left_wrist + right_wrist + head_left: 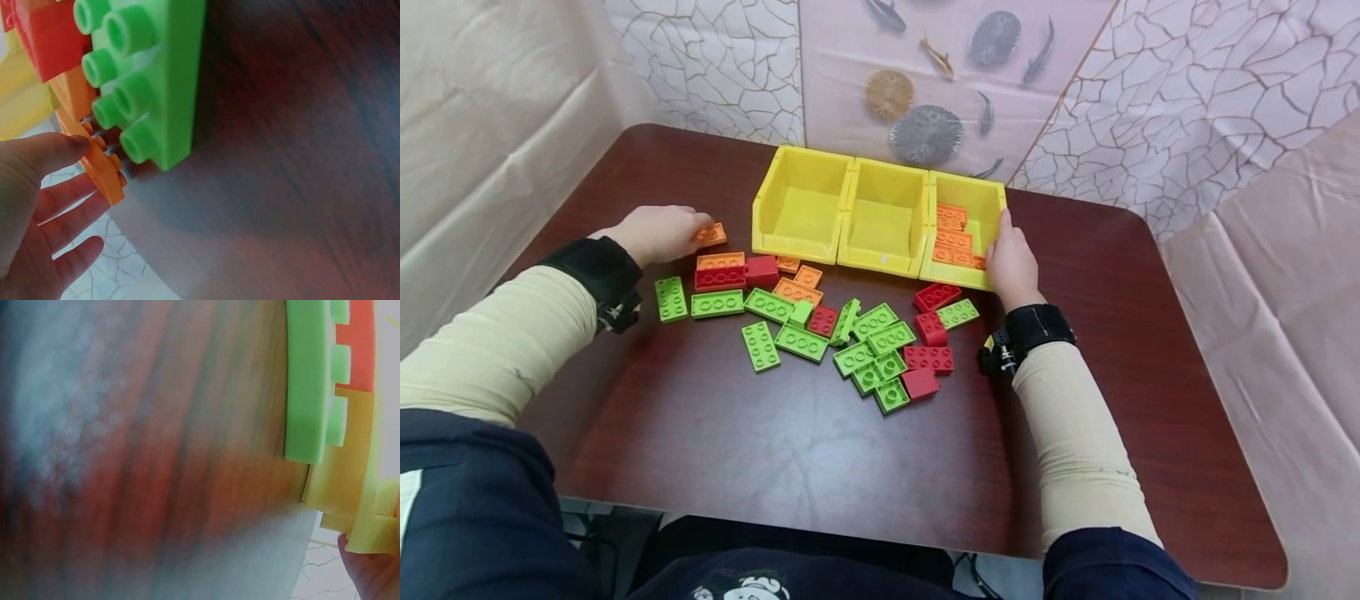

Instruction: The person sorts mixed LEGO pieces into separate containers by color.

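Note:
My left hand (662, 232) lies at the left end of the brick pile, its thumb and forefinger pinching a flat orange brick (711, 234). The left wrist view shows the thumb (59, 147) on that orange brick (100, 165), next to a green brick (162, 81). My right hand (1011, 258) is at the front right corner of the right yellow bin (955, 275). Its fingers reach over the rim and are hidden. Several orange bricks (952, 237) lie in that bin. In the right wrist view only a bit of the hand (369, 575) shows below the yellow bin (340, 481).
Two more yellow bins, left (771, 208) and middle (880, 262), stand joined to the right one. Several green bricks (880, 321), red bricks (928, 358) and orange bricks (797, 292) lie scattered on the brown table (775, 450). Cloth walls enclose the table.

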A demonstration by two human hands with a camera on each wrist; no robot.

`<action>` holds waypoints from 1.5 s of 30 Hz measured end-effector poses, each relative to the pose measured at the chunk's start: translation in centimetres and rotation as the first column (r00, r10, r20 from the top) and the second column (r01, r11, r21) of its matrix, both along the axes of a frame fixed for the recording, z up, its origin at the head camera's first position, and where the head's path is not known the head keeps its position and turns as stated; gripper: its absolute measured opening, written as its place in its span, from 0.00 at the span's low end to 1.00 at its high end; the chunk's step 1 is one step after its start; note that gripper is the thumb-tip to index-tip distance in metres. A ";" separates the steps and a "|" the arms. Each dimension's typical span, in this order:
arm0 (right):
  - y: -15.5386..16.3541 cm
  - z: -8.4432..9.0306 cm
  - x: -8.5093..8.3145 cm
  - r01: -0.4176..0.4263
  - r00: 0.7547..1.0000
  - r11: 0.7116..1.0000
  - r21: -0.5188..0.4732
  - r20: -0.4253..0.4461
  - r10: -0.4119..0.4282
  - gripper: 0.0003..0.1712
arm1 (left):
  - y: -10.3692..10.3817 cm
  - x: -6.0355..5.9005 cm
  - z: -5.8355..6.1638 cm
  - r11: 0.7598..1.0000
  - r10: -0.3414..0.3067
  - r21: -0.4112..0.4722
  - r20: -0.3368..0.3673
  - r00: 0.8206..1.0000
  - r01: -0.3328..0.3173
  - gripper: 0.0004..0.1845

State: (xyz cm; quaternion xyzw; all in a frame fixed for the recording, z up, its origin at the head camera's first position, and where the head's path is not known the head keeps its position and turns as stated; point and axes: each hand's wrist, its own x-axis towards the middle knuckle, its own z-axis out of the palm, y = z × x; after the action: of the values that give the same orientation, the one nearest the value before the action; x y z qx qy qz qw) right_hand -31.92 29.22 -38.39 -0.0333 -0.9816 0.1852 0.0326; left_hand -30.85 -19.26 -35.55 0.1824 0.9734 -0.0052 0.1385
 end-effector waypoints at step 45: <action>0.5 -0.3 -0.3 0.013 1.000 1.000 -0.005 0.000 -0.013 0.35 | 30.4 -5.0 7.4 0.876 -0.433 0.114 -0.241 0.869 0.468 0.20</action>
State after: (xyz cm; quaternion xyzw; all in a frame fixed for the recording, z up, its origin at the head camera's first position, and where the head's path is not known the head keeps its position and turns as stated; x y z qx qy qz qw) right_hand -32.22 29.77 -38.71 -0.0396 -0.9809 0.1875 0.0337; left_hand -35.82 11.14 -28.18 0.4144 0.9096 0.0261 0.0150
